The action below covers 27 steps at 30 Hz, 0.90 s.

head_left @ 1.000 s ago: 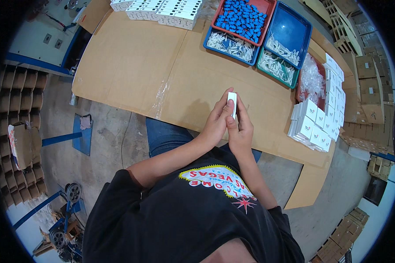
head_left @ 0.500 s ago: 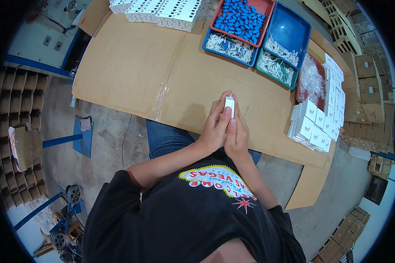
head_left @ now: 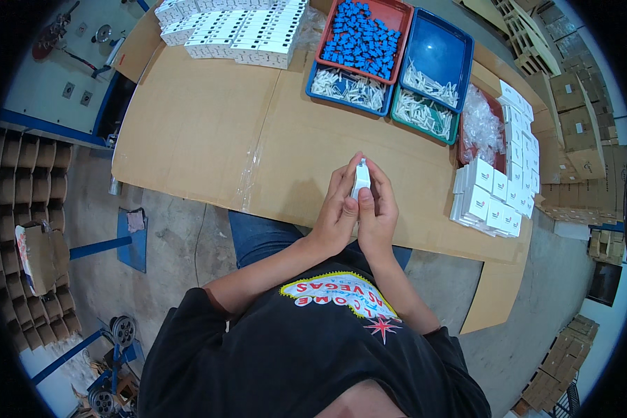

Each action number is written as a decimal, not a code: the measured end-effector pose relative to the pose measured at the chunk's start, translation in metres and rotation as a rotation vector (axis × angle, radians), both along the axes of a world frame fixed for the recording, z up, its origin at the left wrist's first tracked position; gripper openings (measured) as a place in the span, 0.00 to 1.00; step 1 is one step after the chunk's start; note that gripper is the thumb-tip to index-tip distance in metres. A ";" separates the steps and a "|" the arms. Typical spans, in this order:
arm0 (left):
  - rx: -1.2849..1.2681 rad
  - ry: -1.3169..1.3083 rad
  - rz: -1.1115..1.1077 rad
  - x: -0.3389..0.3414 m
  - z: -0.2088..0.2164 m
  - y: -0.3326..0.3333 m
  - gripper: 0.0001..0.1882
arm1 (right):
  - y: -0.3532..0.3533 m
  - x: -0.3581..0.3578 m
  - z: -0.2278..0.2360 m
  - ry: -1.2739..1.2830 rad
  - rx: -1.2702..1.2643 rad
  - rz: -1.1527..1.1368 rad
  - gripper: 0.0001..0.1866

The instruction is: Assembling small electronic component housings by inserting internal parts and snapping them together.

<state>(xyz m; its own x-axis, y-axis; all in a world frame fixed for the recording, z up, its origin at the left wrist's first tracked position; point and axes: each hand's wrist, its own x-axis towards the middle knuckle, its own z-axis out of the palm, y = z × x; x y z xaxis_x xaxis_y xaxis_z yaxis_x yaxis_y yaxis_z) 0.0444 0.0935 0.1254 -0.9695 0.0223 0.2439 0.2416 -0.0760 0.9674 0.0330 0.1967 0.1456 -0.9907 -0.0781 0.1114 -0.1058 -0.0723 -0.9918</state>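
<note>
A small white oblong piece [head_left: 360, 182] stands upright between my two hands, above the near edge of the cardboard-covered table [head_left: 209, 132]. A small greyish part shows at its top end; its lower part is hidden by my fingers. My left hand [head_left: 336, 221] is closed around its left side. From the other side my right hand [head_left: 377, 217] cups it, with the thumb pointing up along its near face. The two hands press close together.
Beyond my hands stand a red tray [head_left: 404, 40] of small blue parts, and blue [head_left: 386, 110], second blue [head_left: 467, 49] and green trays [head_left: 455, 134] with white slim pieces. White boxes are stacked far left [head_left: 258, 52] and right [head_left: 491, 202]. Clear plastic bags [head_left: 482, 125] fill another red tray.
The white piece has turned between my hands, and its greyish end now shows. My right thumb has lifted nearer to it, while my left thumb has slid lower. The view has shifted slightly.
</note>
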 end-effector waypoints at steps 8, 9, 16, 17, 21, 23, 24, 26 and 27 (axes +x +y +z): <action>-0.122 0.090 0.088 0.005 0.007 -0.002 0.36 | 0.006 0.006 -0.010 0.232 0.326 0.035 0.27; -0.126 0.101 0.093 0.006 0.006 -0.002 0.36 | 0.005 0.006 -0.010 0.232 0.327 0.037 0.27; -0.107 0.086 0.095 0.011 0.005 -0.003 0.32 | 0.004 0.012 -0.008 0.143 0.264 0.061 0.28; -0.107 0.088 0.094 0.010 0.006 -0.004 0.32 | 0.004 0.012 -0.007 0.123 0.245 0.075 0.29; -0.156 0.165 0.111 0.003 0.008 -0.008 0.35 | 0.004 0.001 0.003 0.181 0.102 0.115 0.32; -0.185 0.196 0.107 0.002 0.010 -0.011 0.36 | 0.010 -0.003 0.003 -0.126 -0.260 0.006 0.35; -0.216 0.247 0.101 0.001 0.009 -0.012 0.37 | 0.015 -0.006 0.002 -0.213 -0.217 -0.004 0.34; -0.250 0.301 0.089 0.002 0.006 -0.013 0.39 | 0.022 -0.006 0.010 -0.402 -0.179 0.111 0.33; -0.204 0.319 0.083 0.001 0.004 -0.014 0.40 | 0.024 -0.006 0.015 -0.594 -0.135 0.233 0.32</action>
<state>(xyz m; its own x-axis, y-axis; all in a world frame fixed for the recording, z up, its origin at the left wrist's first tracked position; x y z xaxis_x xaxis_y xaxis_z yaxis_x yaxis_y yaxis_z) 0.0454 0.0798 0.1296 -0.8463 0.0265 0.5320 0.5300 0.1426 0.8359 0.0271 0.2202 0.1610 -0.8455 -0.3219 -0.4259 0.4910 -0.1554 -0.8572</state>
